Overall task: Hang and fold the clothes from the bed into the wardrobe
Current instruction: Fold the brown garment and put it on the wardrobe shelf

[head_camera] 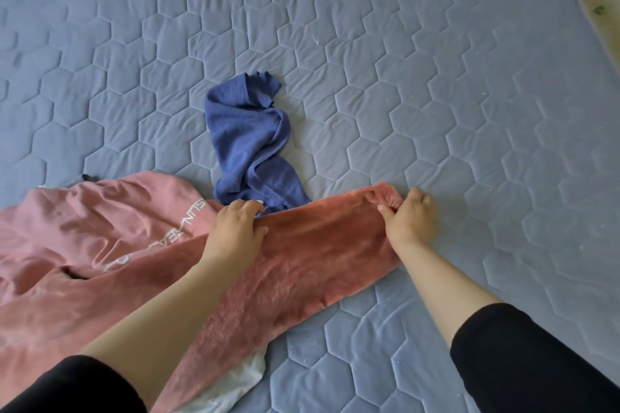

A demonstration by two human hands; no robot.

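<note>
The left hand (235,226) is curled over the upper edge of one fleecy sleeve and the right hand (411,220) pinches its bunched cuff. The sleeve belongs to the salmon-pink sweatshirt (84,245) spread on the grey-blue quilted bed (436,77). It looks soft, limp and light, and is probably best held at the shoulders. The white chest lettering (196,211) is too creased to read. A crumpled blue cloth (248,144) lies just beyond.

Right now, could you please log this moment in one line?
stage: folding | left hand: grips pink garment | right hand: pinches its end | blue cloth: crumpled on bed

Both hands pinch a pink fleece garment's sleeve (312,245) on the grey quilted bed (436,77): left hand (235,225), right hand (411,218); crumpled blue cloth (250,141) beyond.
</note>
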